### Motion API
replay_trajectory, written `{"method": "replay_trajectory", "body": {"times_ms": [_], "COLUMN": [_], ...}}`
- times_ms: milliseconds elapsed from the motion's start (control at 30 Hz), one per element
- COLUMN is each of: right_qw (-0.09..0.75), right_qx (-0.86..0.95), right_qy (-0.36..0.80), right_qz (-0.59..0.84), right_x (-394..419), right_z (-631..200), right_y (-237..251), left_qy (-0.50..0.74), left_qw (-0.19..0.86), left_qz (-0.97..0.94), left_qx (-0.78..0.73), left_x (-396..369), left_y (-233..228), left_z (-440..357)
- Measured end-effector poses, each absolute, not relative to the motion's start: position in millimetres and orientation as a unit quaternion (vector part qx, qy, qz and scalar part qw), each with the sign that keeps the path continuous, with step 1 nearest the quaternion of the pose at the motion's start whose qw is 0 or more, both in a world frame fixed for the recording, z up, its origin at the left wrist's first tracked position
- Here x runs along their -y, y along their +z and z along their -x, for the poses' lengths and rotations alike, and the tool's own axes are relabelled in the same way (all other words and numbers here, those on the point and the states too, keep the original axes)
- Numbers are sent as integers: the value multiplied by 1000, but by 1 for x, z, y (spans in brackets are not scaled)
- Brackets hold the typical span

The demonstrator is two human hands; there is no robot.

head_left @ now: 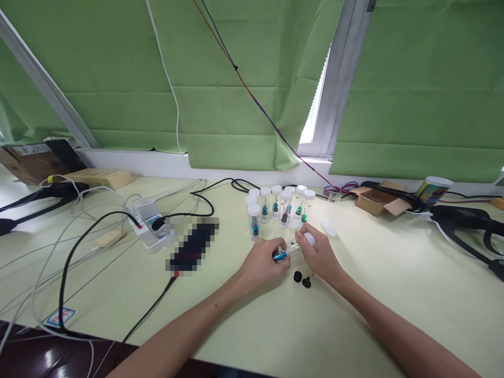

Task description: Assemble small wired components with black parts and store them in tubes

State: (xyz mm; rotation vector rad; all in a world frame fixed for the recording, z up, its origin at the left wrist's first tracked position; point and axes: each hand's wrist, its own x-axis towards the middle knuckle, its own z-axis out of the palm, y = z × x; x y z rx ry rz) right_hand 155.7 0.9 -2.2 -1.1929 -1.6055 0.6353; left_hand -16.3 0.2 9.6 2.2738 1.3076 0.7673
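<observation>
Holding a small clear vial (293, 249) level between both hands, a person works just in front of a cluster of upright capped vials (275, 207) on a pale green surface (354, 325). The left hand (262, 262) is closed around the vial's base end, where a blue part shows through the plastic; the right hand (321, 252) pinches its white cap (309, 239), a grip suited to twisting. Two small black pieces (302, 279) lie on the surface just nearer than the held vial, between the wrists. Right of the cluster rest loose white caps (329, 229). The standing vials, white-capped, show blue, green and dark pieces inside. Further right of the cluster sit an open cardboard box (376, 200) and a printed cup (433, 190); left of it, a white power strip (147, 223) amid cables. Behind the cluster hang green blinds (220, 94).
</observation>
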Motion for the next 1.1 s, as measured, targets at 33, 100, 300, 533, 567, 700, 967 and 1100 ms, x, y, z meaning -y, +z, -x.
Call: {"method": "replay_trajectory", "body": {"times_ms": [33,100,300,533,567,700,967,1100], "right_qw": [497,498,518,545,544,537,554,554], "right_qx": [664,664,628,609,615,627,599,600], "right_qy": [264,267,333,398,388,351,384,388], "right_qz": [492,489,476,417,418,442,432,427], "right_x": [-1,-1,-2,-1,0,3,1,0], "right_z": [-156,-156,-154,-153,-154,-153,-150,-151], "right_y": [-2,-1,-5,-4,-3,3,-3,-6], "left_qy": [276,279,282,308,311,312,306,312], "left_qw": [205,207,223,300,320,389,421,423], "left_qz": [-814,-812,-805,-779,-775,-753,-735,-737], "left_qx": [-468,-468,-472,-456,-448,-430,-434,-424], "left_x": [0,0,2,0,0,1,3,2], "left_y": [9,10,14,14,14,18,19,16], "left_z": [16,16,15,15,15,14,12,13]}}
